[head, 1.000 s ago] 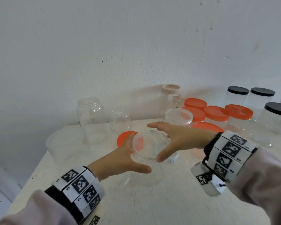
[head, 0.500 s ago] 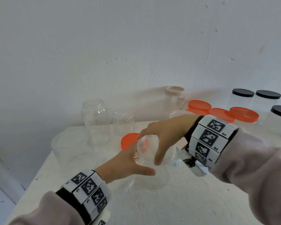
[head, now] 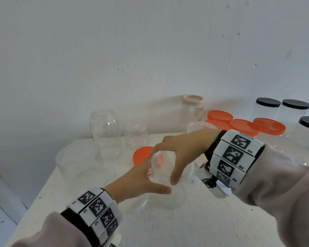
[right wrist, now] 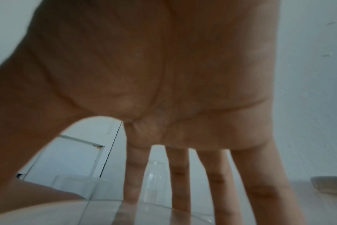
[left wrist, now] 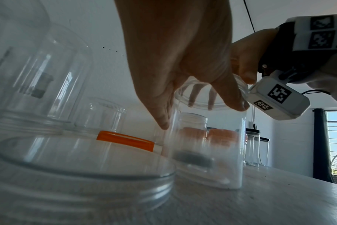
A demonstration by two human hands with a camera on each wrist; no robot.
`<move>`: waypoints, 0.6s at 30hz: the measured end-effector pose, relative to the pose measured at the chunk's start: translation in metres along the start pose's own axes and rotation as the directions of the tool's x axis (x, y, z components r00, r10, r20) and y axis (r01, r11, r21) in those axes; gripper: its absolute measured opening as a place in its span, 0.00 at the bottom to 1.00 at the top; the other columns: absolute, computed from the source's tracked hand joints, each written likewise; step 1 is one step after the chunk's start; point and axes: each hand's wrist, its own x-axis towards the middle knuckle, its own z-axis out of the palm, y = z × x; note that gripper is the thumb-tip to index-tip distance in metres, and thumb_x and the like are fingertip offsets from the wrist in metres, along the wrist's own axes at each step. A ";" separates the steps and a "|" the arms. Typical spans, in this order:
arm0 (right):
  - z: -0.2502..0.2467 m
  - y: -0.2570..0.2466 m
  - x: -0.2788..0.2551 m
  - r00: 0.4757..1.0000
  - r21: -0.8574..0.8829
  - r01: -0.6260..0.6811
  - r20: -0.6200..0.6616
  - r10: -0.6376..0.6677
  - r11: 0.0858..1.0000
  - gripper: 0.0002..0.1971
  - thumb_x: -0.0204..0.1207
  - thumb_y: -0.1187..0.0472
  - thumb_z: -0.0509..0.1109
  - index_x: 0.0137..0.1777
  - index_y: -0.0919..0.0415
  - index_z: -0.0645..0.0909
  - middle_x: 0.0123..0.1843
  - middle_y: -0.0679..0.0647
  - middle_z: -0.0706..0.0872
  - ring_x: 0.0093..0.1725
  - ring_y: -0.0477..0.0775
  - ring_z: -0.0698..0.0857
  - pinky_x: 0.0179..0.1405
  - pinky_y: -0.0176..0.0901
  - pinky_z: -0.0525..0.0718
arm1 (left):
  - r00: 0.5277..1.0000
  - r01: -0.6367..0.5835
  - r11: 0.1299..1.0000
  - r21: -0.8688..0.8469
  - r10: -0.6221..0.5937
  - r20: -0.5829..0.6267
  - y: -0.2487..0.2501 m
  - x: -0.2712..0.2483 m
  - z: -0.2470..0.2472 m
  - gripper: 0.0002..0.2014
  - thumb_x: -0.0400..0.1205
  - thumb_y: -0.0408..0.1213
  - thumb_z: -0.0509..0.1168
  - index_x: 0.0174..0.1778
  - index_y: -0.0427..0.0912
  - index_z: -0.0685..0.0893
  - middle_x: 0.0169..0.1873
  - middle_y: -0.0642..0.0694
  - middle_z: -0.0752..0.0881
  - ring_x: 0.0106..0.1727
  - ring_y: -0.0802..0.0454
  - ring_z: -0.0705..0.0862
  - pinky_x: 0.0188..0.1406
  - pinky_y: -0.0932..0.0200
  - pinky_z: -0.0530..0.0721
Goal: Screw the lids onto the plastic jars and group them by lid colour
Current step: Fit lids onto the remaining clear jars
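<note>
A clear plastic jar (head: 169, 195) stands upright on the white table (head: 185, 227), with a clear lid (head: 158, 160) on its mouth. My left hand (head: 150, 177) grips the jar's upper wall, thumb on the near side and fingers behind. Over the top arches my right hand (head: 166, 164), its thumb and fingers curled down round the lid's rim. In the left wrist view the jar (left wrist: 206, 144) is blurred and fingers show through the lid. The right wrist view shows my palm, spread fingers (right wrist: 179, 175) and the clear rim below.
A loose orange lid (head: 141, 155) lies just behind the jar. Upturned clear jars (head: 103, 132) and a wide clear tub (head: 78, 161) stand at the left. A beige-lidded jar (head: 193, 107), orange-lidded jars (head: 243, 127) and black-lidded jars (head: 268, 106) line the back right.
My right hand went from lying flat across the lid to arching over it with fingers curled on the rim, and its wrist swung left. The left hand kept its hold on the jar.
</note>
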 end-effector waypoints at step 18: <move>0.023 0.019 -0.002 0.986 0.053 0.097 -0.145 -0.088 0.994 0.49 0.61 0.30 0.75 0.79 0.26 0.49 0.71 0.35 0.65 0.71 0.45 0.61 0.70 0.53 0.66 | 1.000 -0.004 1.000 0.012 0.004 -0.015 -0.001 0.000 0.002 0.49 0.66 0.48 0.82 0.78 0.66 0.60 0.70 0.67 0.75 0.72 0.67 0.73 0.71 0.67 0.72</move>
